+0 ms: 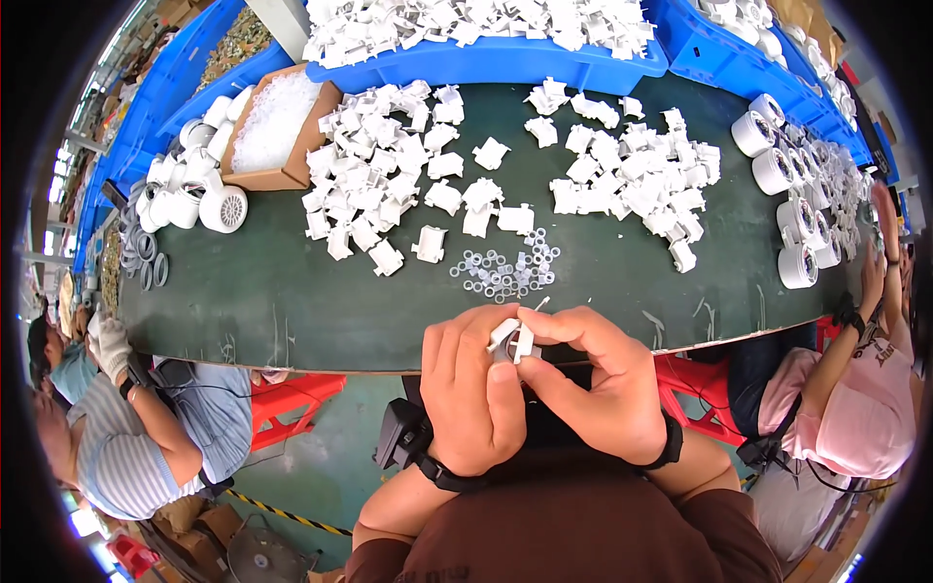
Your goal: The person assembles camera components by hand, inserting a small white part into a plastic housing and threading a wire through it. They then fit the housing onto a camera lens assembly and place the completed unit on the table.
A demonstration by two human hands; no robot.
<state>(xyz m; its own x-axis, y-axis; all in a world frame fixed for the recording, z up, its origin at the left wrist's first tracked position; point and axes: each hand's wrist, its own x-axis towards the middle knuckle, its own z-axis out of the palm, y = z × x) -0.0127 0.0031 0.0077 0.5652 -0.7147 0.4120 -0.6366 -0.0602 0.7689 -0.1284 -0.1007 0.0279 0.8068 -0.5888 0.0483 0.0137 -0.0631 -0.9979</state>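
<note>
Just over the near edge of the green table [292, 321], both my hands meet at one small white plastic part [515, 342]. My left hand [473, 389] wraps its fingers round the part from the left. From the other side, my right hand [598, 384] pinches it between thumb and forefinger. A thin white prong sticks up beside the right forefinger; the fingers cover the rest of the part. Small clear rings [505, 272] lie scattered a little beyond my fingertips. Behind them are a loose heap of white plastic brackets [374, 160] and a second heap of similar white brackets [632, 170] to the right.
At the back stands a blue bin [486, 66] piled with white parts. A cardboard box [267, 179] of clear pieces, white round housings [225, 209] and grey rings [146, 272] are on the left. White cylinders [797, 264] line the right. People sit at both sides.
</note>
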